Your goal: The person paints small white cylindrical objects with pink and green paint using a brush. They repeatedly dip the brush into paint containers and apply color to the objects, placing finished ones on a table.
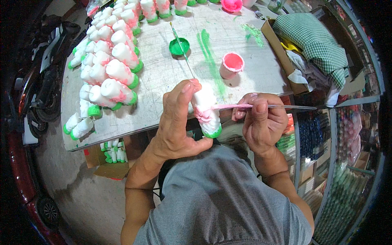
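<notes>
Between the thumb and fingers of my left hand (175, 118) is a white moulded candle (204, 96), held tilted above the table's near edge. Its lower end is green, and pink covers part of the raised decoration on its side. My right hand (264, 118) pinches a paintbrush (286, 107) with a clear handle. The brush's pink-coated end touches the candle's side. Beyond my hands stand a pink paint pot (231, 66) and a small green paint dish (179, 48). A second brush (190, 65) rests across the dish, its lower end near my left fingertips.
Several similar candles (116, 73) with pink and green paint lie in rows at the table's left. Green smears mark the white table (155, 81). A cardboard box (281, 61) holds checked cloth at the right. Below the table is another box (112, 165); shelves (314, 134) stand right.
</notes>
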Available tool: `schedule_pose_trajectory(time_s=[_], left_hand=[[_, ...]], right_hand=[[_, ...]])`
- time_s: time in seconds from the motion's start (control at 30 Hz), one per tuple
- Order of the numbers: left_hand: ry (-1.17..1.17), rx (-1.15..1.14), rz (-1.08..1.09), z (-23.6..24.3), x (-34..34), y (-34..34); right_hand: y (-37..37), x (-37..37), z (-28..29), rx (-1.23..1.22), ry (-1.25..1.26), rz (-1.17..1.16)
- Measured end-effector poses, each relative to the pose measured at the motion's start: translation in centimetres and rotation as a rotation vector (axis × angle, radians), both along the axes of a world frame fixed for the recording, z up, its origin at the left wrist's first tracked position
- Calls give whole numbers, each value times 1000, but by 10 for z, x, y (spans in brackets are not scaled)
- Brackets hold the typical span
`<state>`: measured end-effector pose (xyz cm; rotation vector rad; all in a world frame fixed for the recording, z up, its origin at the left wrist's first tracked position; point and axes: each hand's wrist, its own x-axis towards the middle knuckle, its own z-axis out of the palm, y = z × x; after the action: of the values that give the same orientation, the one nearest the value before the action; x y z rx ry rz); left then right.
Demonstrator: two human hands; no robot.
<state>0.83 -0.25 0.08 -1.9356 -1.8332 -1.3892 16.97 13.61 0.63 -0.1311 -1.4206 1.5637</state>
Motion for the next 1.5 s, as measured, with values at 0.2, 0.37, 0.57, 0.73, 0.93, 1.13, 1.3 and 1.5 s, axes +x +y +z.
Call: schedule_pose_trajectory(time_s=[0.2, 0.37, 0.57, 0.73, 0.93, 1.13, 1.3, 1.5], left_hand=[[-16, -27, -12, 2, 1, -1], [-39, -12, -24, -2, 1, 1], [-23, -5, -45, -4, 0, 2], [-15, 14, -62, -3, 0, 5], [-212, 0, -121, -13, -3, 3], [-683, 233, -429, -24, -2, 10], [-872, 302, -554, -23, 7, 8], [-873, 203, -584, -23, 7, 5]], right_hand=[[0, -1, 1, 10, -2, 1], [-1, 2, 1, -19, -32, -9], [-1, 3, 0, -9, -46, -41], [-2, 7, 3, 24, -114, -55], [9, 14, 1, -54, 112, 5], [26, 15, -7, 377, 89, 111], [27, -1, 1, 681, -143, 159], [33, -10, 9, 799, -271, 226]])
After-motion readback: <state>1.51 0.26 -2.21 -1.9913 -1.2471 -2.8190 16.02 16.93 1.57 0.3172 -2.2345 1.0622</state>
